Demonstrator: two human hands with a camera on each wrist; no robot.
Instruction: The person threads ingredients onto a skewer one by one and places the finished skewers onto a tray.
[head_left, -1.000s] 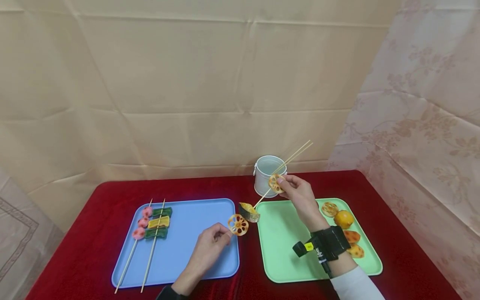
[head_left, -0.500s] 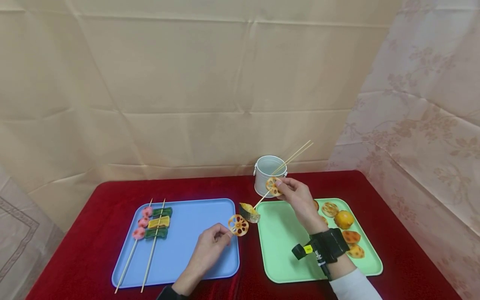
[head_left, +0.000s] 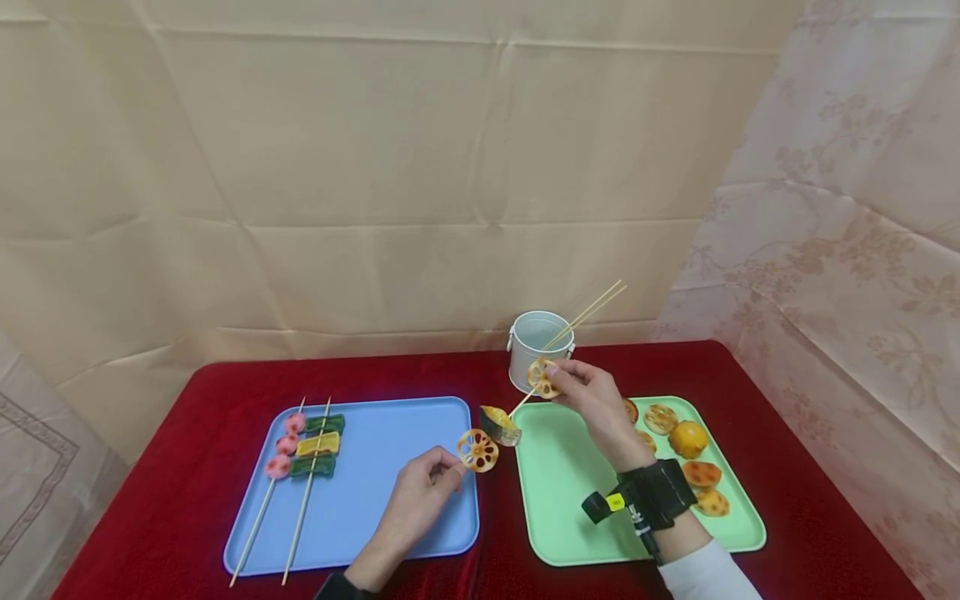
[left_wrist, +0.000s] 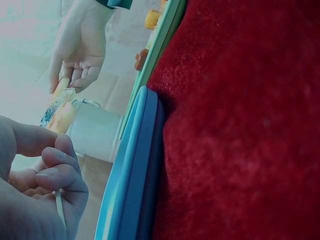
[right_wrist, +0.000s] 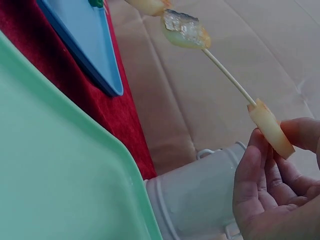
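My left hand (head_left: 422, 496) pinches a bamboo skewer (right_wrist: 227, 73) near a lotus root slice (head_left: 477, 451) threaded on it. Beyond that slice, a pumpkin wedge (head_left: 498, 427) with dark green rind is also on the stick. The fingers and thumb of my right hand (head_left: 600, 412) pinch a second lotus root slice (right_wrist: 271, 129) at the skewer's far end, where the stick meets its face. A bare length of skewer shows between wedge and second slice. In the left wrist view, the skewer's lower part (left_wrist: 59, 205) comes out below the curled left fingers.
A blue tray (head_left: 375, 517) at left bears two filled skewers, one with pink pieces (head_left: 286, 443), one with green and yellow pieces (head_left: 317, 445). On the green tray (head_left: 555, 517) at right lie several food pieces (head_left: 687, 439). Behind stands a white bucket (head_left: 525, 367) with two skewers.
My right hand has moved a little left and down, bringing its lotus root slice closer to the pumpkin wedge. More pieces on the green tray show beside the wrist. My left hand stays in place.
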